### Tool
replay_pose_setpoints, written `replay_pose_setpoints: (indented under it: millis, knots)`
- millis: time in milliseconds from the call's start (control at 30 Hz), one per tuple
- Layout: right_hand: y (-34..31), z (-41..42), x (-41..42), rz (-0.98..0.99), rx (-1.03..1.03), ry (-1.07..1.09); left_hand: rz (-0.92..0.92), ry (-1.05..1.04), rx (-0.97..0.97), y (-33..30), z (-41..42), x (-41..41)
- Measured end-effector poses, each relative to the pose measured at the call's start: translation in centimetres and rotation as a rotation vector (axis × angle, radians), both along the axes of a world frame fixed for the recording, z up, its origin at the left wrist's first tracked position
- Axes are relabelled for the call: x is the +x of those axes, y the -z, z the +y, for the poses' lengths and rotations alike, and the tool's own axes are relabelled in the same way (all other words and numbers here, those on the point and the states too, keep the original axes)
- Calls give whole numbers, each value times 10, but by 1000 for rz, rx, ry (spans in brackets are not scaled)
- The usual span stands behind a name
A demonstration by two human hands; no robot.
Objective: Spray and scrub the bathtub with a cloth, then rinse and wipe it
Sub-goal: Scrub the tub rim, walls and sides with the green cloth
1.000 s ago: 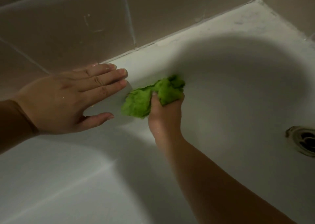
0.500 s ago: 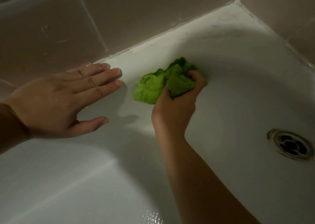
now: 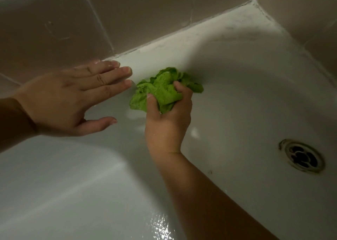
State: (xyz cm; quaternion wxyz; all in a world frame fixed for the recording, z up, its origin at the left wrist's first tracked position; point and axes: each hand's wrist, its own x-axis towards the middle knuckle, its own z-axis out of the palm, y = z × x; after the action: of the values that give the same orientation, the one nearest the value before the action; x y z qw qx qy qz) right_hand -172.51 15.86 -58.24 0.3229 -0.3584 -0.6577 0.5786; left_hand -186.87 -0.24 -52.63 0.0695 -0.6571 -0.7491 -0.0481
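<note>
There was 1 crumpled bright green cloth [image 3: 164,91], and it sat against the inner wall of the white bathtub [image 3: 246,97], just under the tub's flat top edge. The right hand [image 3: 168,119] held it, with the thumb and fingers curled around the bunched-up cloth and pressing it on the wall. Part of the cloth was tucked inside that hand, so its full shape was hard to see.

The left hand [image 3: 69,99] lay flat near the top edge of the tub, just beside the cloth. Its 4 fingers were straight and close together, and the thumb stuck out to the side. It held nothing. Whether the palm really touched the tub could not be told.

There were 2 hands and 2 bare arms, and both arms were cut off by the picture's edges.

There was 1 round metal drain [image 3: 301,155] with dark holes, low on the right, well apart from the cloth. It looked a bit rusty, but the light was dim.

The beige wall tiles [image 3: 145,11] met the tub's edge, with pale lines between them. A shiny wet patch [image 3: 160,225] showed low on the tub.
</note>
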Motion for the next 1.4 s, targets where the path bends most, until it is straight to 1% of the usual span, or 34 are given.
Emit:
replay_pose_setpoints:
  millis: [67, 167, 200, 267, 333, 400, 467, 500, 600, 633, 700, 733, 800, 833, 900, 967, 1033, 1100, 1133, 1200, 1233, 1267, 1333, 1400]
  knots:
    - [-7, 7, -4, 17, 20, 11, 12, 9, 4, -2, 1, 0]
    - [-2, 36, -7, 42, 50, 142, 28, 12, 28, -2, 2, 1]
    - [5, 44, -5, 46, 40, 179, 24, 12, 29, -2, 2, 1]
    - [19, 48, -2, 25, -52, 200, 16, 18, 33, -2, 3, 1]
    - [36, 36, -4, -48, -158, 164, 13, 26, 34, -3, 4, 0]
    - [46, 18, -8, -84, -220, 42, 12, 26, 30, -3, 5, -1]
    - [47, 8, -8, -50, -191, -72, 13, 31, 26, -2, 5, -1]
    - [45, 11, -7, -23, -153, -83, 14, 34, 27, -2, 6, -1]
    - [55, 42, 2, 13, -54, 25, 15, 32, 32, -1, 9, 0]
    - [64, 52, 6, -16, -63, 88, 16, 30, 33, -1, 9, -1]
    - [87, 57, 10, -86, -161, 167, 12, 34, 33, -1, 10, -2]
    - [100, 52, 9, -123, -213, 162, 10, 35, 33, -1, 10, -2]
    - [119, 37, 3, -180, -297, 61, 9, 32, 33, 0, 11, -2]
    - [125, 30, 0, -182, -313, -5, 8, 32, 31, 1, 11, -2]
    - [133, 27, -5, -167, -285, -62, 3, 30, 31, 1, 11, -3]
    - [142, 36, -1, -131, -284, -36, -11, 30, 37, 2, 12, -2]
    - [155, 48, 7, -127, -258, 87, -17, 20, 43, 3, 11, -3]
    - [170, 57, 14, -268, -232, 232, -17, 15, 47, 4, 11, -2]
    - [176, 56, 14, -364, -264, 255, -17, 13, 46, 4, 11, -2]
    - [181, 50, 13, -547, -317, 178, -21, 12, 41, 4, 11, -3]
    - [182, 48, 11, -580, -335, 101, -21, 14, 38, 4, 12, -3]
    - [184, 46, 9, -568, -354, 28, -24, 16, 38, 5, 12, -3]
    - [186, 48, 7, -448, -424, -37, -38, 12, 41, 6, 12, -4]
    - [185, 54, 9, -374, -379, 67, -44, 14, 34, 7, 13, -4]
